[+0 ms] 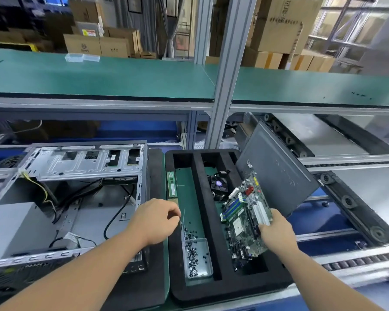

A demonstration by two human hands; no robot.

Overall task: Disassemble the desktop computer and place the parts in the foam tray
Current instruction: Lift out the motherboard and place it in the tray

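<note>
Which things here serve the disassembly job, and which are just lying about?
Job: case, foam tray, motherboard gripped by right hand, fan, RAM stick, screw dish, left hand.
Lying about: cardboard boxes, upper shelf, rollers.

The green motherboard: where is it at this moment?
In the head view, the green motherboard is right of centre, tilted over the right compartment of the black foam tray, gripped by the right hand, near the black cooler fan.

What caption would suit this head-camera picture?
Right hand lowers the motherboard into the foam tray beside the emptied computer case.
</note>
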